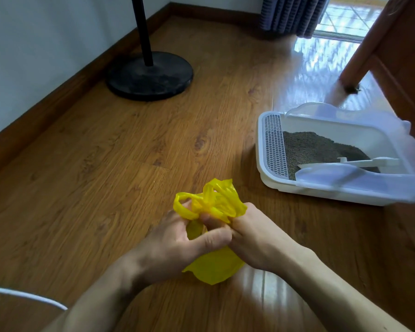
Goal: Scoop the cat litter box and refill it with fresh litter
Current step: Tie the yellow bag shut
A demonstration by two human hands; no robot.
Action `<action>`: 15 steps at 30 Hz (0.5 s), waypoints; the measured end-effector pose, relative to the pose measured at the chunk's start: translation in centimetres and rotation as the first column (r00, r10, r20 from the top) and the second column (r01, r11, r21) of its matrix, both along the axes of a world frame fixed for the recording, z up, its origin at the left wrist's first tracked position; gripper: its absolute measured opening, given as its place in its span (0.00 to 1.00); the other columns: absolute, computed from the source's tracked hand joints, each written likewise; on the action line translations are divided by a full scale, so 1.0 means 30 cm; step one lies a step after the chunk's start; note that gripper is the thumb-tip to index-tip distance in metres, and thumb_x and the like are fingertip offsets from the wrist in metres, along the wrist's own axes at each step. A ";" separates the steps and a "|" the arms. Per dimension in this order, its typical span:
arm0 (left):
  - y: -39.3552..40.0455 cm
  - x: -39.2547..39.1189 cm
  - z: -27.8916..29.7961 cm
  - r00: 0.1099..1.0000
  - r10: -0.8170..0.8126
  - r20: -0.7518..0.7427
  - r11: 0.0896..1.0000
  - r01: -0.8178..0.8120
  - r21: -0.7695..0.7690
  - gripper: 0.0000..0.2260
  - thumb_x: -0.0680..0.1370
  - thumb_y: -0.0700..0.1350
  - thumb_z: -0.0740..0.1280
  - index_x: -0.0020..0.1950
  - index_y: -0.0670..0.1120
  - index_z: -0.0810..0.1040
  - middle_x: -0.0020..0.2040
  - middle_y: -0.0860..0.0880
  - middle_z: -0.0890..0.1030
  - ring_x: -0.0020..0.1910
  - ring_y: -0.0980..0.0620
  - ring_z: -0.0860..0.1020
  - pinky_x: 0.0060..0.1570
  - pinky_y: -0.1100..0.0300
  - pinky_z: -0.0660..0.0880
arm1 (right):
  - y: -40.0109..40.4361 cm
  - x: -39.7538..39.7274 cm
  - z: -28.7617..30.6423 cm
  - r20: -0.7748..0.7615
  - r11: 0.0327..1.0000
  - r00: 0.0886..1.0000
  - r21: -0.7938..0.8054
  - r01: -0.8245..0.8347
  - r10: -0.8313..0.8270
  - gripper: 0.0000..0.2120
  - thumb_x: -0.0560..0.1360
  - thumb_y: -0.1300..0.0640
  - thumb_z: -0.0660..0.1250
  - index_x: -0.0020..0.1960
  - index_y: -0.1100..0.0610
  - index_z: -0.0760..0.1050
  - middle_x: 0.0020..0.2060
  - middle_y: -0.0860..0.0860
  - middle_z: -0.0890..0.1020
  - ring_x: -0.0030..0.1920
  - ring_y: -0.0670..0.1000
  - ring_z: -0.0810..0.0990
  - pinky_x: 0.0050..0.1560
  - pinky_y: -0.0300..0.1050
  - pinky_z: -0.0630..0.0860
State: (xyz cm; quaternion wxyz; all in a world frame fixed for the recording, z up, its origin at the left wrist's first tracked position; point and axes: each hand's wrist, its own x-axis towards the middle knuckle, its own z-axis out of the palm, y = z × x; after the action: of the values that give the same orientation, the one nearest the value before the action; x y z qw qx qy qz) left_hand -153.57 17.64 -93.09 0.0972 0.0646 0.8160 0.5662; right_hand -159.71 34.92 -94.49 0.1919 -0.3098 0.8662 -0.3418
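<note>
Head view: both hands meet over a wooden floor (134, 149), bunching a yellow bag (213, 267). Left hand (175, 245) grips the bag's neck, thumb laid across toward the right hand; a handle loop rises past its fingers. Right hand (254, 238) pinches the crumpled top of the bag, fingers curled into the plastic. Bag body hangs below the hands, bulging slightly, near or on the floor; cannot tell which.

Litter box (268, 178), white, sits on the floor to the right, well apart from the bag. Grey litter (312, 149) fills it, heaped toward the far side. A grille strip (273, 144) runs along its left edge. White scoop (367, 162) lies across the litter at the near right.

Black stand base (151, 77) stands far left by the wall.
</note>
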 end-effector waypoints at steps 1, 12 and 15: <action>0.012 -0.002 0.009 0.998 0.063 -0.028 0.994 -0.060 0.091 0.12 0.73 0.60 0.69 0.53 0.58 0.83 0.49 0.60 0.84 0.50 0.64 0.80 0.51 0.64 0.76 | -0.003 0.003 -0.004 -0.045 0.999 0.999 0.049 -0.019 0.021 0.25 0.76 0.29 0.47 0.51 0.45 0.73 0.44 0.45 0.79 0.42 0.52 0.79 0.44 0.54 0.77; 0.043 -0.032 -0.047 0.794 0.567 0.220 0.715 -0.607 0.348 0.11 0.77 0.48 0.69 0.43 0.40 0.84 0.25 0.50 0.74 0.21 0.57 0.68 0.25 0.66 0.65 | -0.031 0.015 0.000 0.145 0.950 0.977 -0.249 0.189 -0.156 0.32 0.67 0.29 0.64 0.65 0.45 0.72 0.43 0.43 0.81 0.44 0.42 0.80 0.45 0.40 0.76; 0.033 -0.026 -0.060 0.863 0.496 0.096 0.828 -0.503 0.248 0.09 0.71 0.49 0.66 0.39 0.48 0.85 0.27 0.53 0.79 0.25 0.59 0.73 0.28 0.65 0.68 | -0.034 -0.003 0.006 0.044 0.915 0.975 -0.339 0.220 -0.218 0.34 0.66 0.35 0.72 0.69 0.43 0.69 0.46 0.43 0.76 0.46 0.45 0.77 0.47 0.37 0.74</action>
State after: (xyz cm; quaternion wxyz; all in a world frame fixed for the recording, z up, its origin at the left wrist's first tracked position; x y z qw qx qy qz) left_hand -154.35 18.63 -94.88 -0.0524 -0.1460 0.7202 0.6762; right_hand -159.79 33.90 -94.30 0.0983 -0.2386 0.8225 -0.5069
